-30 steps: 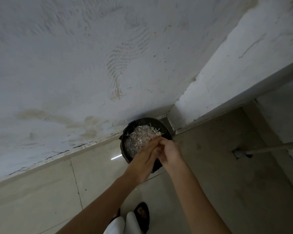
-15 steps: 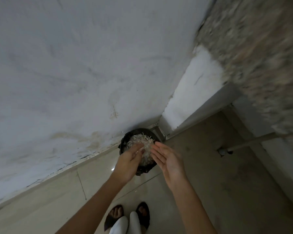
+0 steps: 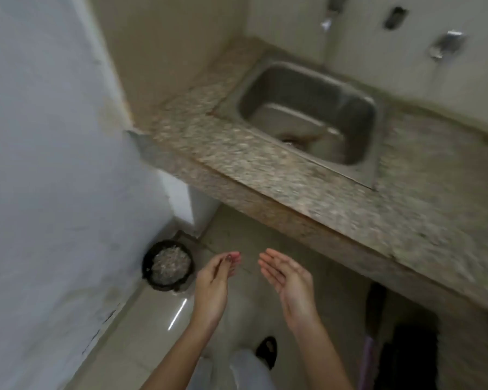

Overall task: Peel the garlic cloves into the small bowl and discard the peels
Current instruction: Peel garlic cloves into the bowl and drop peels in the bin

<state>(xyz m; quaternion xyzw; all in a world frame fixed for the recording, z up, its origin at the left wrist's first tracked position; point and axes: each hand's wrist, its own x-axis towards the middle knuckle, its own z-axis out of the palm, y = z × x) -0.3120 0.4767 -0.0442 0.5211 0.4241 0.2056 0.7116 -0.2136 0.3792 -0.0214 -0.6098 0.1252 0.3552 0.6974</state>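
You face a sink (image 3: 293, 88) of dull brushed metal, set in a speckled stone counter (image 3: 265, 170). The floor tiles (image 3: 152, 313) shine glossy, and the wall (image 3: 54, 164) is matt, rough paint. The black bin (image 3: 147, 266) may be plastic; its peels (image 3: 171, 264) look papery.

1. A pale, scuffed plaster wall (image 3: 54, 164) filled the left side, stained near its base.
2. A speckled granite counter (image 3: 265, 175) ran along the back, holding an inset steel sink (image 3: 288, 80).
3. A beige wall (image 3: 175, 38) rose behind it, carrying blurred metal fittings (image 3: 445, 45).
4. Glossy pale floor tiles (image 3: 141, 333) caught a thin streak of light (image 3: 178, 313).
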